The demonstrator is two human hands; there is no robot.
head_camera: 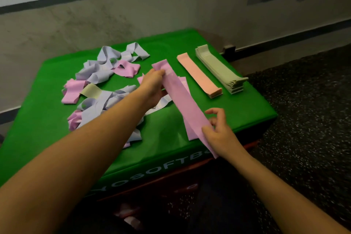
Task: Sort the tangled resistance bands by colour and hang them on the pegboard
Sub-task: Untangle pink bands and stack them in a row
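the left hand [154, 85] has its fingers curled over the far end of a pink band [182, 100], pinching it against the palm. the right hand [218, 131] holds the near end of the same band between thumb and the lower fingers, while its index finger sticks up free above the strip. the band runs flat and stretched between the two hands, slanting from the far left to the near right, above the green box top [171, 137]; whether it touches the surface cannot be told. more pink strips lie just under and behind it.

to the right, well apart from the hands, a neat peach stack [199, 75] lies flat, and just beside it a taller stack of pale green bands [220, 67], both lined up parallel to each other.

to the left sits the tangled pile [102, 83]: mostly lilac loops, with several pink ones and one yellowish band mixed in, twisted over one another. the left forearm crosses over the near edge of this pile.

white letters run along the front side of the green box. around it lies dark speckled flooring [303, 119], and a grey wall [133, 15] stands behind.
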